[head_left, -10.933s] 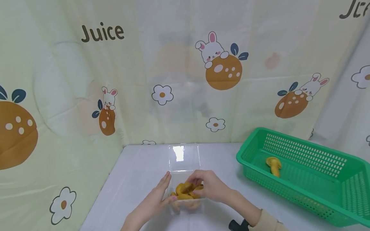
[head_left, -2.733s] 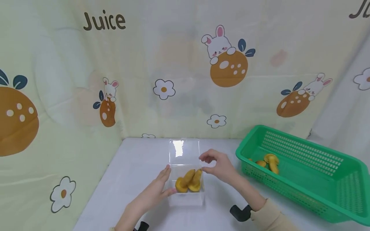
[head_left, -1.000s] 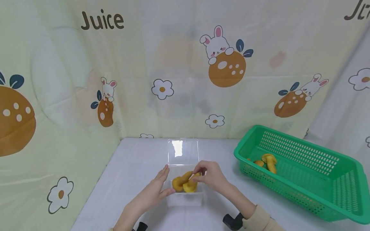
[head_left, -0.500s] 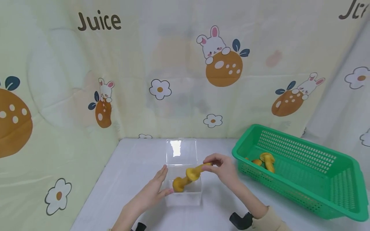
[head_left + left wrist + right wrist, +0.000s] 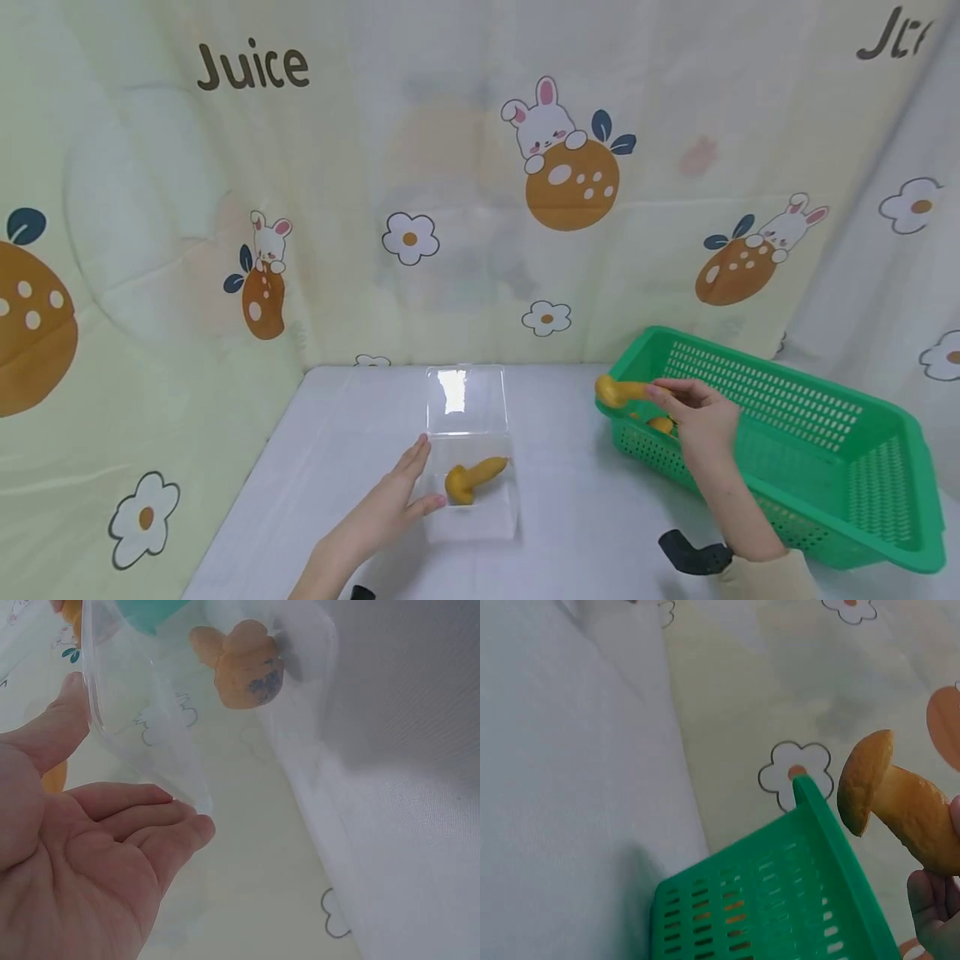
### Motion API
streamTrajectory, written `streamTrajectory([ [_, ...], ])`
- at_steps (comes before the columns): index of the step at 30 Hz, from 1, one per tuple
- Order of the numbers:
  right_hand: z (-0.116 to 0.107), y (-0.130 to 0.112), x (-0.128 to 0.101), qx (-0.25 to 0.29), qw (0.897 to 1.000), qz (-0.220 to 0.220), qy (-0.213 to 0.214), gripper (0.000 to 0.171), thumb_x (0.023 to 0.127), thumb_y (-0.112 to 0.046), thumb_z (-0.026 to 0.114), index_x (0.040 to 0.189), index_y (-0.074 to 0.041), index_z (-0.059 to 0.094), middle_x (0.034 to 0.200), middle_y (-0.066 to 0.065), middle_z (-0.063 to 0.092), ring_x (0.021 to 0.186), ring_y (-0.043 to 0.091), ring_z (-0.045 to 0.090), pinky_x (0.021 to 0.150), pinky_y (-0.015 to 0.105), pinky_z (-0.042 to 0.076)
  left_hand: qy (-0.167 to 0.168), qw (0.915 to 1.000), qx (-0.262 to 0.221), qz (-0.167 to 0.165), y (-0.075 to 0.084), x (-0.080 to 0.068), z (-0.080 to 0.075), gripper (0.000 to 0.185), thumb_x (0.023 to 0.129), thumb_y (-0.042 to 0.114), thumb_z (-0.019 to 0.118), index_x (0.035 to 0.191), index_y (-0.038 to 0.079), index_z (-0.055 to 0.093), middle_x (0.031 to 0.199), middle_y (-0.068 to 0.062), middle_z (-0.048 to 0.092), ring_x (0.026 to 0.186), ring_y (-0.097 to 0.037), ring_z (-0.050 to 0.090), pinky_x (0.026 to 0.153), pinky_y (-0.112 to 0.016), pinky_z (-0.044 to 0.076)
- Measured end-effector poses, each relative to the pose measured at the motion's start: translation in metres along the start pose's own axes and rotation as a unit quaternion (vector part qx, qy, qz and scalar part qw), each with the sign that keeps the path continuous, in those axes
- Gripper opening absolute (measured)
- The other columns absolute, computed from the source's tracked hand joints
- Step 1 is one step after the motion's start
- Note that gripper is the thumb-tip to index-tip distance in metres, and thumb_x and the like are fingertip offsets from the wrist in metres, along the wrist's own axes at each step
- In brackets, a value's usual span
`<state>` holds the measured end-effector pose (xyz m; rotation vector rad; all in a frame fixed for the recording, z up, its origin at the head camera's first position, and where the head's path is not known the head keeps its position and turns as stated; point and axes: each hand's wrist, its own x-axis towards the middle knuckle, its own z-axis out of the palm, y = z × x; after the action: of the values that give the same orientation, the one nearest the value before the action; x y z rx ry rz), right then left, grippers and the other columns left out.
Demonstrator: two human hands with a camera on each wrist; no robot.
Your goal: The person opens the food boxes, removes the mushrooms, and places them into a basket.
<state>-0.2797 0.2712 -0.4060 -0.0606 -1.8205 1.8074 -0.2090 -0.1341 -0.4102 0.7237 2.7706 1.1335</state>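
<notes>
Over the left end of the green basket (image 5: 817,525), my right hand (image 5: 701,417) pinches a yellow-brown mushroom (image 5: 617,392) by its stem, cap pointing left. The right wrist view shows that mushroom (image 5: 911,806) above the basket's rim. A second mushroom (image 5: 474,479) lies in the clear plastic box (image 5: 471,525), whose lid (image 5: 467,404) stands raised at the back. My left hand (image 5: 382,508) rests against the box's left side with fingers straight; in the left wrist view the fingertips (image 5: 201,829) touch its wall. Mushrooms (image 5: 660,425) inside the basket are partly hidden behind my right hand.
The basket stands at the right of the white-covered table (image 5: 330,442), with the box left of it. A printed curtain (image 5: 465,183) hangs behind the table and along its left side. Black wrist mounts (image 5: 693,554) show below both hands.
My right hand has lifted one mushroom out of the box and carried it right, over the basket. The box holds fewer mushrooms than before, and the basket more. My left hand stays at the box.
</notes>
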Motion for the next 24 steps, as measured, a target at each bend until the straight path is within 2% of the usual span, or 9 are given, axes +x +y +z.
streamTrajectory([
  [4, -0.027, 0.053, 0.029, -0.016, 0.998, -0.025, 0.049, 0.031, 0.069, -0.018, 0.082, 0.093, 0.001, 0.072, 0.084, 0.007, 0.07, 0.076, 0.017, 0.064, 0.06, 0.023, 0.054, -0.001, 1.0, 0.004, -0.005, -0.002, 0.0, 0.002, 0.084, 0.088, 0.045, 0.055, 0.144, -0.006, 0.018, 0.151, -0.016, 0.011, 0.135, -0.036, 0.014, 0.106, -0.051, 0.02],
  [8, -0.039, 0.073, 0.037, -0.102, 0.993, -0.003, 0.066, 0.038, 0.068, -0.03, 0.082, 0.094, -0.004, 0.072, 0.085, 0.005, 0.069, 0.077, 0.016, 0.063, 0.054, 0.02, 0.052, -0.002, 1.0, 0.004, -0.008, -0.002, 0.0, 0.002, 0.086, 0.087, 0.047, 0.055, 0.144, -0.005, 0.018, 0.152, -0.015, 0.011, 0.136, -0.035, 0.013, 0.106, -0.051, 0.02],
  [10, -0.04, 0.071, 0.036, -0.143, 0.988, 0.011, 0.056, 0.04, 0.069, -0.036, 0.08, 0.095, -0.007, 0.072, 0.085, 0.001, 0.069, 0.079, 0.013, 0.061, 0.052, 0.019, 0.05, -0.002, 1.0, 0.003, -0.009, -0.001, 0.0, 0.003, 0.085, 0.087, 0.045, 0.056, 0.144, -0.005, 0.018, 0.152, -0.015, 0.011, 0.136, -0.034, 0.013, 0.106, -0.051, 0.02],
  [13, -0.036, 0.054, 0.028, -0.184, 0.982, 0.029, 0.038, 0.044, 0.069, -0.042, 0.079, 0.096, -0.009, 0.072, 0.084, -0.004, 0.069, 0.078, 0.01, 0.06, 0.05, 0.021, 0.048, 0.0, 1.0, 0.001, -0.008, 0.0, 0.0, 0.003, 0.08, 0.089, 0.038, 0.058, 0.144, -0.005, 0.019, 0.151, -0.016, 0.012, 0.136, -0.035, 0.013, 0.106, -0.051, 0.02],
  [15, -0.033, 0.041, 0.022, -0.187, 0.981, 0.04, 0.029, 0.04, 0.072, -0.038, 0.078, 0.096, -0.007, 0.071, 0.082, -0.006, 0.069, 0.077, 0.009, 0.06, 0.049, 0.022, 0.047, 0.001, 1.0, 0.001, -0.006, 0.0, -0.001, 0.003, 0.079, 0.089, 0.036, 0.059, 0.144, -0.005, 0.019, 0.151, -0.017, 0.012, 0.136, -0.035, 0.013, 0.106, -0.052, 0.02],
  [20, -0.037, 0.045, 0.023, -0.152, 0.987, 0.043, 0.017, 0.033, 0.075, -0.032, 0.078, 0.097, -0.009, 0.071, 0.085, -0.005, 0.069, 0.076, 0.009, 0.061, 0.053, 0.022, 0.051, -0.002, 1.0, 0.001, -0.008, 0.0, -0.001, 0.003, 0.082, 0.088, 0.04, 0.058, 0.144, -0.005, 0.019, 0.152, -0.015, 0.011, 0.136, -0.035, 0.013, 0.106, -0.052, 0.02],
  [21, -0.038, 0.05, 0.024, -0.154, 0.987, 0.039, 0.018, 0.034, 0.074, -0.035, 0.078, 0.096, -0.01, 0.071, 0.086, -0.005, 0.069, 0.076, 0.009, 0.062, 0.054, 0.022, 0.051, -0.002, 1.0, 0.001, -0.008, 0.0, 0.0, 0.003, 0.082, 0.088, 0.04, 0.058, 0.144, -0.005, 0.019, 0.152, -0.015, 0.011, 0.136, -0.035, 0.013, 0.106, -0.052, 0.02],
  [24, -0.03, 0.025, 0.013, -0.151, 0.987, 0.048, 0.008, 0.034, 0.076, -0.029, 0.077, 0.099, -0.005, 0.069, 0.086, -0.005, 0.068, 0.077, 0.009, 0.062, 0.059, 0.023, 0.052, -0.002, 0.9999, 0.004, -0.01, -0.001, 0.001, 0.003, 0.084, 0.087, 0.044, 0.056, 0.144, -0.005, 0.019, 0.152, -0.014, 0.011, 0.136, -0.034, 0.012, 0.106, -0.051, 0.02],
])
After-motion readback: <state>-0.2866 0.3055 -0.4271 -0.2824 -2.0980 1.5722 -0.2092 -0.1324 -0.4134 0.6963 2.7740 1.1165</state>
